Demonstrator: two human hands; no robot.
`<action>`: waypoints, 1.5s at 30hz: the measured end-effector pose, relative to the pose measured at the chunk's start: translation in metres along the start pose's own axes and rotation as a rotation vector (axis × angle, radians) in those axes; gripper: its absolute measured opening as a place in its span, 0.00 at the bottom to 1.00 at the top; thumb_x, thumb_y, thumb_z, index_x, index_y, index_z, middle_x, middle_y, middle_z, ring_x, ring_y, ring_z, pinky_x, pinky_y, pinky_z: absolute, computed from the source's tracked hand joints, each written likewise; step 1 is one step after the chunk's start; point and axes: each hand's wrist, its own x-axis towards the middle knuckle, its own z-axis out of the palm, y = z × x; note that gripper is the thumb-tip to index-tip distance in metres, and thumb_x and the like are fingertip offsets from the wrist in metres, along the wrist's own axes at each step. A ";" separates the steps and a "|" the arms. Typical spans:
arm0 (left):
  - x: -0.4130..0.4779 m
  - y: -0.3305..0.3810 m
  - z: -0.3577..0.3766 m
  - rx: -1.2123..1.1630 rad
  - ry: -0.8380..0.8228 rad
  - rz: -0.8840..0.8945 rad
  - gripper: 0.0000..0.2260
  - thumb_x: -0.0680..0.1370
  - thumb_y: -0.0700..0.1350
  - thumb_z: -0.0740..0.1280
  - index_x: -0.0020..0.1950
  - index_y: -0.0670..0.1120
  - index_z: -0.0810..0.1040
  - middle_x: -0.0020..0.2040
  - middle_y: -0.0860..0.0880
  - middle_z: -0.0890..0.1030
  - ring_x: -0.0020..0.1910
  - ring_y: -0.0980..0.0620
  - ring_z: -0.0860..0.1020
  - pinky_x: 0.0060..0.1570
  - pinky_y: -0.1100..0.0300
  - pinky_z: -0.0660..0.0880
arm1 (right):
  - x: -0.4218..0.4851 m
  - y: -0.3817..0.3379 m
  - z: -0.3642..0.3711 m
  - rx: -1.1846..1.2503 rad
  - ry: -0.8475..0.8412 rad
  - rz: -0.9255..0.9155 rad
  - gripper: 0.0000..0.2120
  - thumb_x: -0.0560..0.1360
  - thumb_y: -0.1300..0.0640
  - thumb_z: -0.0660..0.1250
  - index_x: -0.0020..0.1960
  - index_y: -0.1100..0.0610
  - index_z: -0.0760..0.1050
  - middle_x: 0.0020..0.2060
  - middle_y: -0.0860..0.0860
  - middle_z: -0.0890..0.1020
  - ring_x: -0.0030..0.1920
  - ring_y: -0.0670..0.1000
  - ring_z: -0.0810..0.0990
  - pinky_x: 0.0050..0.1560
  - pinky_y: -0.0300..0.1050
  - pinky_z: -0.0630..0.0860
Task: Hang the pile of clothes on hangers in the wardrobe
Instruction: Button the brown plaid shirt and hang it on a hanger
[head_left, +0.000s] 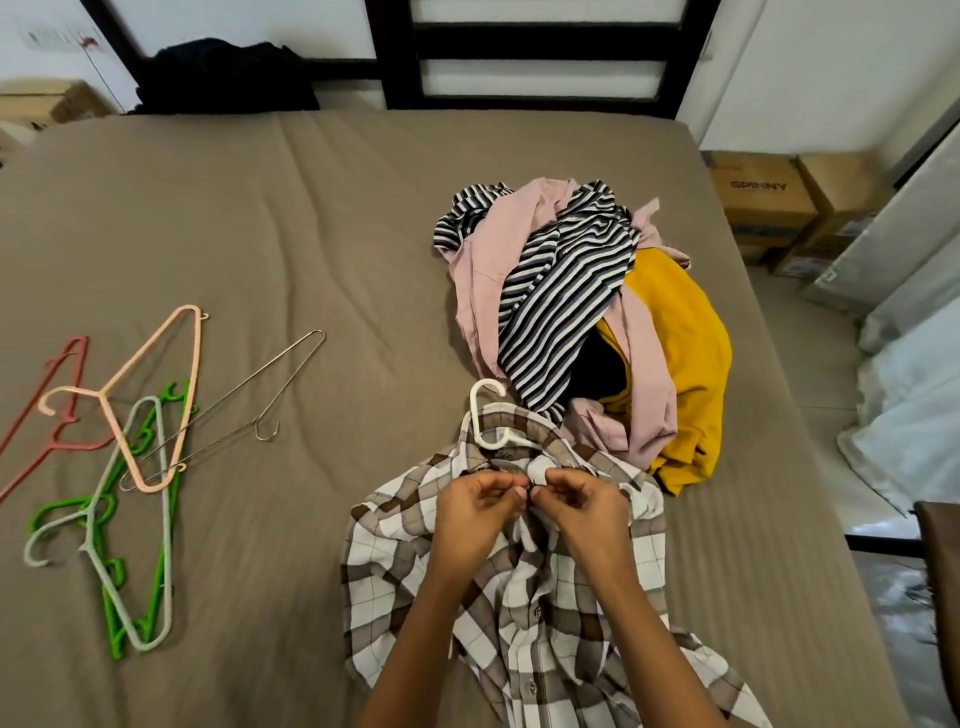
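Well left of the checked shirt (395, 571), loose hangers (130, 457) are scattered on the bed (311, 234). A white hanger (480, 410) is set inside the shirt's collar, its hook protruding beyond it. Just below the collar, the shirt's front edge is pinched by the curled fingers of the left hand (478, 512), its forearm extended over the shirt. The facing edge is pinched likewise by the right hand (582, 506), fingertips nearly meeting. The pile of clothes (571, 312) is heaped beyond the shirt's right shoulder.

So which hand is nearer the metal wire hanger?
Left. The left hand pinches the checked shirt to the right of the wire hanger; the right hand sits beside it, farther right.
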 end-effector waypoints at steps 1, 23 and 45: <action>-0.001 0.000 0.000 0.000 -0.001 0.001 0.07 0.75 0.36 0.68 0.46 0.47 0.82 0.41 0.49 0.85 0.39 0.56 0.83 0.42 0.65 0.77 | -0.001 -0.001 0.000 0.008 -0.004 0.002 0.11 0.69 0.63 0.74 0.51 0.61 0.82 0.37 0.42 0.80 0.37 0.33 0.79 0.39 0.26 0.73; -0.016 0.002 0.001 0.386 0.123 0.045 0.06 0.72 0.37 0.69 0.47 0.46 0.82 0.38 0.51 0.82 0.34 0.63 0.78 0.34 0.76 0.71 | -0.024 0.006 0.002 0.218 -0.103 0.123 0.07 0.72 0.68 0.69 0.42 0.59 0.83 0.37 0.55 0.85 0.38 0.52 0.83 0.43 0.45 0.81; -0.008 -0.032 0.016 0.119 0.216 -0.118 0.08 0.78 0.37 0.64 0.50 0.45 0.65 0.37 0.49 0.77 0.35 0.51 0.75 0.35 0.57 0.74 | -0.033 0.014 0.032 0.078 0.076 0.097 0.05 0.73 0.64 0.67 0.39 0.60 0.78 0.30 0.51 0.80 0.29 0.47 0.75 0.29 0.39 0.72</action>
